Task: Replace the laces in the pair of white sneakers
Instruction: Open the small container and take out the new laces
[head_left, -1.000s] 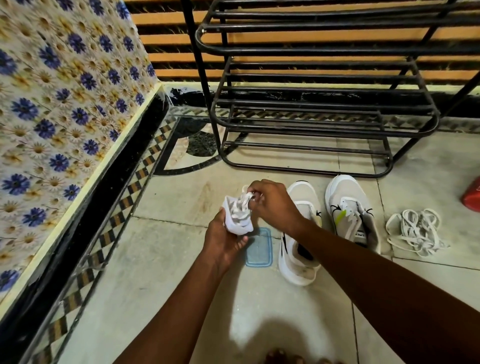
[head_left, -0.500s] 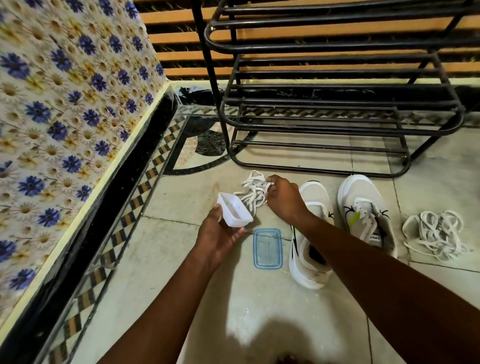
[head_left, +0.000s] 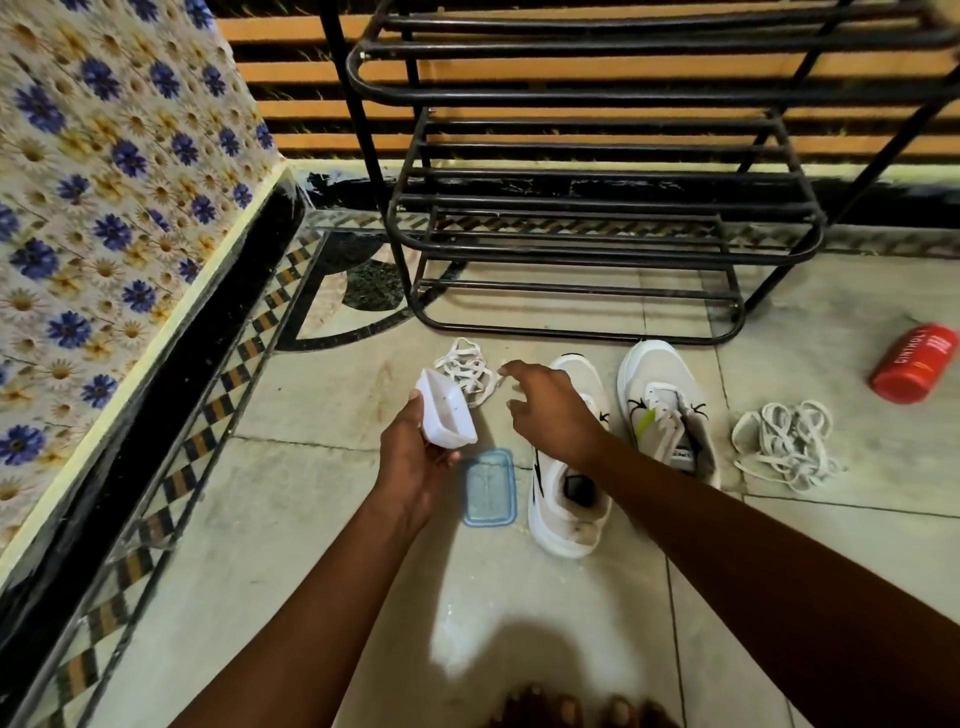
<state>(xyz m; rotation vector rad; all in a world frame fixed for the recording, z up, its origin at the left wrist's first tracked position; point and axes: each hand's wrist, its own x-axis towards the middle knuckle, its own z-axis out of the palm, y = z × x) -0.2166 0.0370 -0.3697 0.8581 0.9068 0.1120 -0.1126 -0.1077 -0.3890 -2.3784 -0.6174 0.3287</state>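
Observation:
Two white sneakers stand side by side on the tiled floor: the left sneaker without laces, the right sneaker with a green mark on its tongue. My left hand grips a small white plastic container, tilted and empty. A bundle of clean white laces lies on the floor just beyond it. My right hand hovers over the left sneaker's toe, fingers loosely spread, holding nothing. A heap of worn greyish laces lies to the right of the sneakers.
A blue-rimmed container lid lies on the floor between my left hand and the left sneaker. A black metal shoe rack stands behind the sneakers. A red bottle lies far right. A floral-covered bed borders the left.
My right hand pulled the white laces out of the container, set them on the floor beyond it and let go. The container in my left hand is now empty.

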